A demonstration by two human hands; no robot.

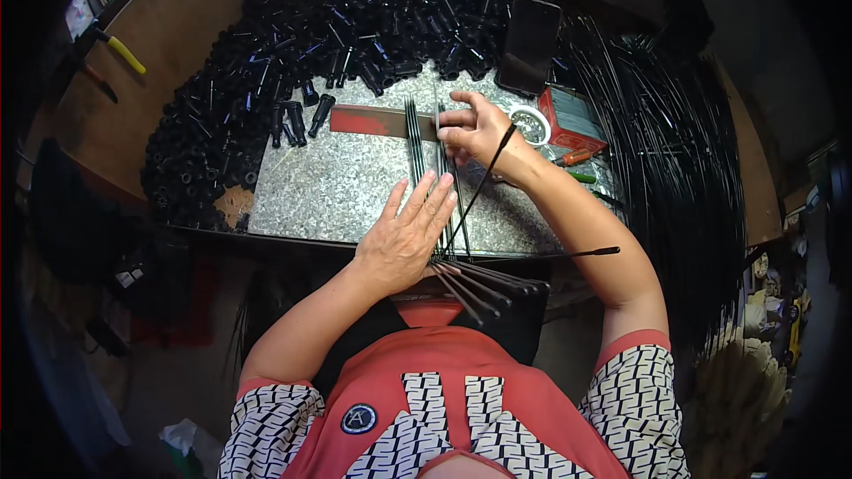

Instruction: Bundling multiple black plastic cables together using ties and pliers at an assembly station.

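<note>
My left hand (404,235) lies flat, fingers stretched, across a bunch of thin black rods (414,146) near the front edge of a speckled grey slab (311,186). The rods' thicker ends fan out past the edge toward me. Further up the slab, my right hand (479,129) has its thumb and fingers curled about the far part of the right-hand rods, its fingertips partly hidden. Beneath the rods lies a flat red-and-grey bar (368,121). One loose black rod (484,182) slants up across my right wrist.
Small black tubular parts (355,22) are heaped along the back and left. At the right lie a dark phone (530,46), a white round dish (530,124), a red box (572,124) and an orange-handled tool (577,157). Long black rods (666,124) hang over the table's right side.
</note>
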